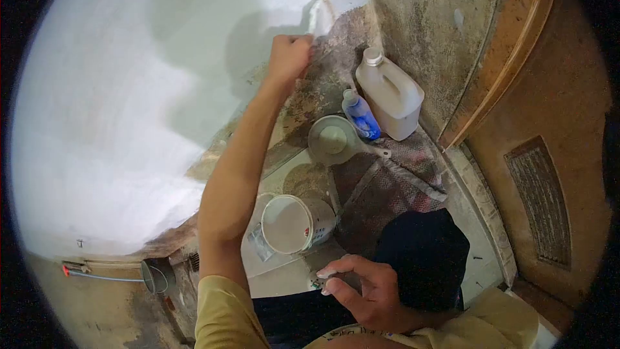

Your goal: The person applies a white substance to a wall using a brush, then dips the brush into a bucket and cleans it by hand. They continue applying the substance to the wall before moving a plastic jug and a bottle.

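Note:
My left hand point(290, 58) reaches up to the wall, its fingers closed around a thin white-coated tool point(318, 16). The tool lies against the wall where white coating meets a bare, stained strip; I cannot tell its exact kind. Low in front of my body, my right hand point(365, 291) has curled fingers, with thumb and forefinger apart and white residue on the tips. Beyond that hand stands a white bucket point(323, 223). A round pan with a handle point(318, 137) holds pale material between the bucket and the wall.
A large whitish jug point(391, 100) and a blue-labelled bottle point(361, 115) stand in the corner. A patterned cloth point(413, 168) covers the floor beside them. A brown door with a vent point(539, 200) is at right. A dark bucket point(154, 274) stands far left.

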The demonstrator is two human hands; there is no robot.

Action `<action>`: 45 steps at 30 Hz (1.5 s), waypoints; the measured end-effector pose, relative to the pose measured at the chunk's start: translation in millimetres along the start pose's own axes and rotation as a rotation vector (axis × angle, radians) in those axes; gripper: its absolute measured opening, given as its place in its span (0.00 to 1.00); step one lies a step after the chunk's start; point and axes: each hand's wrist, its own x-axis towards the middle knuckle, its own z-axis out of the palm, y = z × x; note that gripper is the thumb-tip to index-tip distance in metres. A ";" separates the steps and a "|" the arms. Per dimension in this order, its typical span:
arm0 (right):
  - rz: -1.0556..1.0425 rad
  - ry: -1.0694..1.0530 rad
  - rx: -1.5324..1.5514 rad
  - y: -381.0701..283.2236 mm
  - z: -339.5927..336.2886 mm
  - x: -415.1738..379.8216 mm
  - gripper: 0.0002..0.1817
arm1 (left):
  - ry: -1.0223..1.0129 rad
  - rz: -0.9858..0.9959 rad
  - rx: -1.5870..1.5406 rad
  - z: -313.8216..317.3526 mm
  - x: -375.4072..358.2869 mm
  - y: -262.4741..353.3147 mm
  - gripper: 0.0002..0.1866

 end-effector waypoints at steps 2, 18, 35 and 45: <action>0.006 0.004 0.009 0.7 -1.2 1.6 0.09 | 0.021 -0.008 0.006 -20.9 -12.7 -1.5 0.14; 0.069 -0.070 0.056 6.4 -6.8 7.3 0.09 | 0.201 -0.239 0.021 -146.6 -134.0 -28.8 0.13; 0.002 0.019 0.037 2.3 -3.2 -6.1 0.11 | 0.043 -0.115 0.057 -93.7 -65.7 -28.1 0.15; 0.051 -0.034 0.032 9.4 0.6 6.7 0.09 | 0.115 -0.208 0.024 -128.5 -111.0 -20.7 0.13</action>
